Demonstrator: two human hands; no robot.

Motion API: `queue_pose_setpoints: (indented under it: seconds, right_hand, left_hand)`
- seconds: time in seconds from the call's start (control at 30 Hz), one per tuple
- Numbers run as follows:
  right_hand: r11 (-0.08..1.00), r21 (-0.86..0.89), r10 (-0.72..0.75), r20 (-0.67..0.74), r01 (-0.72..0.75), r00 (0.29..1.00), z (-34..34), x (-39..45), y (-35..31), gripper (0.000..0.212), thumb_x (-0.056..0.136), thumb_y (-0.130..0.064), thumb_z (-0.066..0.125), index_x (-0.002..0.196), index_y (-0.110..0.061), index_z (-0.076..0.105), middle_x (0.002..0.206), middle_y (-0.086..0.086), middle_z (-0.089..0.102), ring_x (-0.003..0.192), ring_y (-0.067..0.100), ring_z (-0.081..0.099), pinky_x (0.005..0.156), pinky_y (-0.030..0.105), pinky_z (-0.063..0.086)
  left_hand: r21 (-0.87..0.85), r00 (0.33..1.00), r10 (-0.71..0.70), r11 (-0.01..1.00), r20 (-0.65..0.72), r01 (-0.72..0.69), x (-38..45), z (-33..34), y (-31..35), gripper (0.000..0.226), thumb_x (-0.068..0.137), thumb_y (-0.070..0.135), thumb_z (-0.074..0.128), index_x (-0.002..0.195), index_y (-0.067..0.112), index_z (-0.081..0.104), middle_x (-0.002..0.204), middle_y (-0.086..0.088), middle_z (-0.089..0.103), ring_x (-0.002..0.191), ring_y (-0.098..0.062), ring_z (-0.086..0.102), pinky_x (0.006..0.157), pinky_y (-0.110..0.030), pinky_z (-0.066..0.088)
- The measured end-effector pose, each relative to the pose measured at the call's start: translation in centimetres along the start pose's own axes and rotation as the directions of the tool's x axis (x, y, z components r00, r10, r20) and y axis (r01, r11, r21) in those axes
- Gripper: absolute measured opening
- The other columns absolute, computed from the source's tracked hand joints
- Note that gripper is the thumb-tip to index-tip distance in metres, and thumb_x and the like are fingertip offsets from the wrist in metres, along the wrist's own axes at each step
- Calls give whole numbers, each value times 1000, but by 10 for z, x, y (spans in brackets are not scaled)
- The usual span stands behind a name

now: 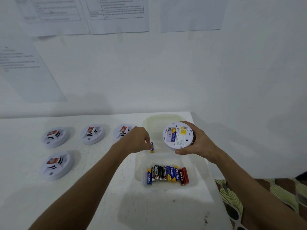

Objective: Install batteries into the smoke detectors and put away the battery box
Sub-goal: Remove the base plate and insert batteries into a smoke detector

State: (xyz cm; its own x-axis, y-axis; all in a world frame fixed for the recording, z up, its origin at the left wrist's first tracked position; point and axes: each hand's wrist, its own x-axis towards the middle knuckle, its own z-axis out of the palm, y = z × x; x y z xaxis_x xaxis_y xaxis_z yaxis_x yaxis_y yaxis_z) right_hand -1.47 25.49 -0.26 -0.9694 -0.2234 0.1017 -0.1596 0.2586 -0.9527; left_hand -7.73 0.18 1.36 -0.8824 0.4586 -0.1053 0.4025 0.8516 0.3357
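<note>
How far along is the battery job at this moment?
Done: hard to say; four detectors sit face up on the table, their battery bays hidden. In hand: the right hand holds a fifth detector back side up with one battery already seated, while the left hand pinches another battery. Left: seating it and putting away the open battery box.

Four white round smoke detectors (pixel 54 136) lie on the table at left, a fifth (pixel 178 136) is held tilted, back exposed with one battery seated, above the clear battery box (pixel 191 165) holding a battery row (pixel 167 175).
</note>
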Motion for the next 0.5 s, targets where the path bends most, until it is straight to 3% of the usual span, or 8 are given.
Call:
queue_pose_setpoints:
  seconds: [0.13, 0.23, 0.37, 0.5]
  right_hand:
    - [1000, 11, -16, 10, 16, 1000, 1, -1, -4, 88, 57, -6, 93, 132, -29, 54, 126, -7, 62, 120, 17, 58, 94, 42, 56]
    - [999, 32, -42, 25, 42, 999, 5, -2, -11, 89, 58, 1, 92, 133, -27, 52, 125, -8, 62, 119, 16, 58, 91, 34, 57]
    - [996, 38, -82, 57, 79, 995, 9, -3, -20, 91, 57, 5, 90, 133, -24, 51, 122, -8, 63, 116, 14, 59, 87, 26, 55]
    - [995, 47, -97, 82, 93, 992, 15, -3, -25, 94, 56, 10, 90, 134, -23, 49, 120, -9, 63, 114, 13, 60, 85, 25, 55]
  left_hand:
    - [-92, 991, 35, 995, -131, -47, -10, -7, 4, 33, 84, 40, 71, 109, 19, 70, 90, 7, 58, 73, -5, 52, 61, -12, 36]
    - [-252, 959, 108, 952, -262, -176, -22, -15, 17, 26, 82, 34, 73, 107, 27, 66, 98, 9, 60, 78, -5, 59, 66, -13, 43]
    - [-411, 954, 175, 872, -245, -266, -36, -25, 34, 34, 80, 18, 72, 105, 35, 55, 113, 11, 55, 92, -6, 61, 63, -14, 50]
    - [-402, 948, 210, 867, -240, -294, -41, -31, 44, 35, 80, 16, 73, 109, 28, 56, 112, 7, 54, 96, -3, 56, 65, -7, 45]
